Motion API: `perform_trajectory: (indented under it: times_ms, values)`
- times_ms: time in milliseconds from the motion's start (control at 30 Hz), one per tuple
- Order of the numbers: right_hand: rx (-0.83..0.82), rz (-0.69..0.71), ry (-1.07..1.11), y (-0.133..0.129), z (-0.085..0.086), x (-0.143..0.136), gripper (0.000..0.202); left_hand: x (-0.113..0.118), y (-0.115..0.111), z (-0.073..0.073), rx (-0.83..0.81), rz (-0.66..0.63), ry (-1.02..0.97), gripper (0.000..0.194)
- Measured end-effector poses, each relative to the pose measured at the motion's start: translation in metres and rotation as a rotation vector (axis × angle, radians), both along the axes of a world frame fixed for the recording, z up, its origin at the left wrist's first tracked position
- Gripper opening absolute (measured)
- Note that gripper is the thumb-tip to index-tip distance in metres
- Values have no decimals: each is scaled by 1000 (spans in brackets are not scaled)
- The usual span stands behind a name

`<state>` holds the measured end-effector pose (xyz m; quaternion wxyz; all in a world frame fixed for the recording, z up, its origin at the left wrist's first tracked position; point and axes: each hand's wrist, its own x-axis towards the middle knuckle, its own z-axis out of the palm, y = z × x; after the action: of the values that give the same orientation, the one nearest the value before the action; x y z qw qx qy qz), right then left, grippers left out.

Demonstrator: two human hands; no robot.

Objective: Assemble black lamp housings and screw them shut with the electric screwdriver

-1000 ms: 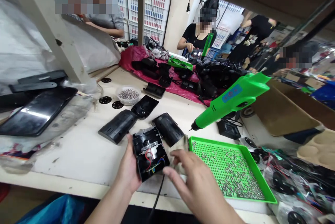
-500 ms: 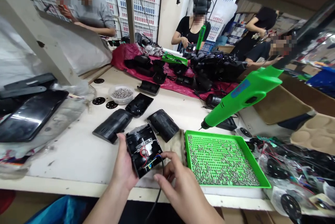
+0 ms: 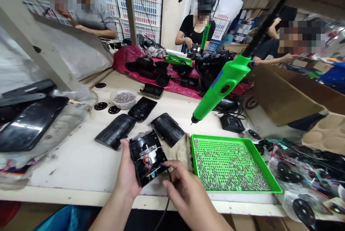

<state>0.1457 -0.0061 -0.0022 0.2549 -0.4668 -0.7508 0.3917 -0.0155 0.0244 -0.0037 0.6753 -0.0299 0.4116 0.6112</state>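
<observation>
Black open housing assembly (image 3: 148, 155), clamped in the left hand (image 3: 128, 173) above the surface (image 3: 75, 159), apparently at cable-seating: right hand (image 3: 188, 186), thumb and forefinger parted, flanks the cable (image 3: 167, 204), which next seemingly needs steady guiding.

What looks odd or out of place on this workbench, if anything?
Nothing looks plainly spilled or broken. The green electric screwdriver may look odd, hanging slanted and unheld, though a black cord rises from its top. The heap of wires and black discs on the right looks untidy.
</observation>
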Motion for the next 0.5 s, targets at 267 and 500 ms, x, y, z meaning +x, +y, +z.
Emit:
perform_trajectory:
  times_ms: [267,500]
  values:
    - [121,55,37,3,6,5,31,3,-1,5,-20,4,-29,62]
    - [122,67,-30,1,5,8,29,6,-3,6,-51,-28,19,61]
